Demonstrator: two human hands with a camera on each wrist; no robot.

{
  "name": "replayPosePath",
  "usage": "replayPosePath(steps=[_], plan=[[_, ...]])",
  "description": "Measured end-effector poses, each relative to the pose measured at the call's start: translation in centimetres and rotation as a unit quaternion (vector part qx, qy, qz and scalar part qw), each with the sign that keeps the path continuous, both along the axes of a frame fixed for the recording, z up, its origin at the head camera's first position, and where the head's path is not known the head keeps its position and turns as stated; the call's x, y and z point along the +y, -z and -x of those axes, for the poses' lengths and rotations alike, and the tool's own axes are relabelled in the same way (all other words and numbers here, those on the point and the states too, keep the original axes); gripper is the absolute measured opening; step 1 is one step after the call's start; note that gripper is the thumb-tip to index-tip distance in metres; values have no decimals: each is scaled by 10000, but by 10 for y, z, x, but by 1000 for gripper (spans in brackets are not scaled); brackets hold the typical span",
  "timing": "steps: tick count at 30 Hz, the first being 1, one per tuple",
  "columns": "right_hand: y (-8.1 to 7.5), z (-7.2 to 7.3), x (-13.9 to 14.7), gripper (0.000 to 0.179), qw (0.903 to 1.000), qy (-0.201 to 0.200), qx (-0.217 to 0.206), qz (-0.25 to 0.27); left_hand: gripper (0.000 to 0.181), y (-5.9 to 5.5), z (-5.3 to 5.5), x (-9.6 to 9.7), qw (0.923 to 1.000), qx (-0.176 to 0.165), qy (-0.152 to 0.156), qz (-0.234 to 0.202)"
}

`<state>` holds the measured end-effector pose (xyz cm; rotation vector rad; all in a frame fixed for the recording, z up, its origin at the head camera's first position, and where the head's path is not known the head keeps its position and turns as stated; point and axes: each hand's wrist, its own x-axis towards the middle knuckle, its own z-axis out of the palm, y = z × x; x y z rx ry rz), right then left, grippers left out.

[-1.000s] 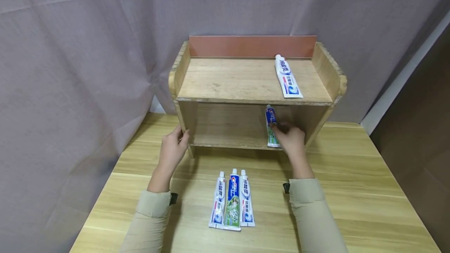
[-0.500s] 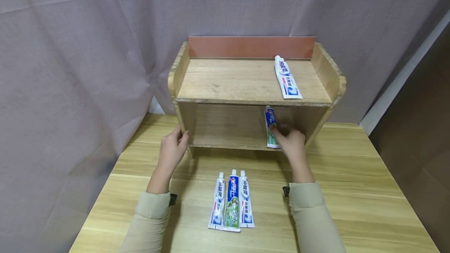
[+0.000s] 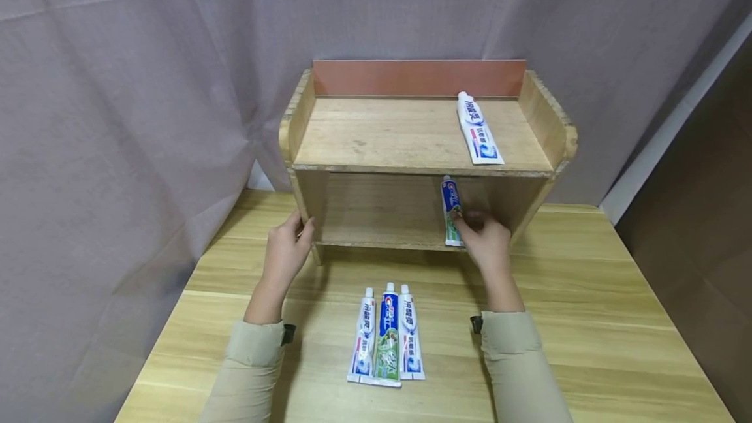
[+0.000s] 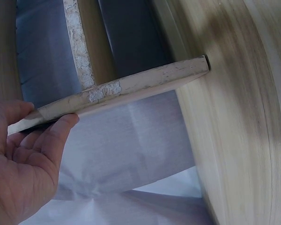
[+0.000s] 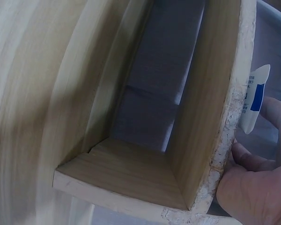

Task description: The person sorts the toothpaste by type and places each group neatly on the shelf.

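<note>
In the head view my left hand (image 3: 286,250) pinches the front edge of the left side panel of a small wooden shelf (image 3: 376,168). The left wrist view shows the thumb and fingers on either side of that board (image 4: 112,93). On the lower shelf, toward the right, lies a blue and green Crest toothpaste tube (image 3: 451,204), cap to the back. My right hand (image 3: 487,237) holds its lower part, thumb over the right edge; the other fingers are partly hidden. In the right wrist view the tube's flat end (image 5: 257,101) pokes past the shelf edge beside the fingers.
A white toothpaste tube (image 3: 478,129) lies on the top shelf, right of centre. In front, on the wooden table (image 3: 587,344), a blue and green tube (image 3: 388,338) lies between two white tubes, the left (image 3: 364,338) and the right (image 3: 411,338). Grey curtain (image 3: 147,116) hangs behind.
My right wrist has dropped slightly, and its thumb has shifted a little toward the near end of the tube. The left hand and the tubes stay in place.
</note>
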<state>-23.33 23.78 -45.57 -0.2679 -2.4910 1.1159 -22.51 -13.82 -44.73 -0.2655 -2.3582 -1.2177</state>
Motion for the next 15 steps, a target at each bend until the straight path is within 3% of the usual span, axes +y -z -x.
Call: replayPosePath(steps=[15], plan=[[4,1,-1,50,10000,27,39,42,25,1,1,-1,10000,-62,37,-5]])
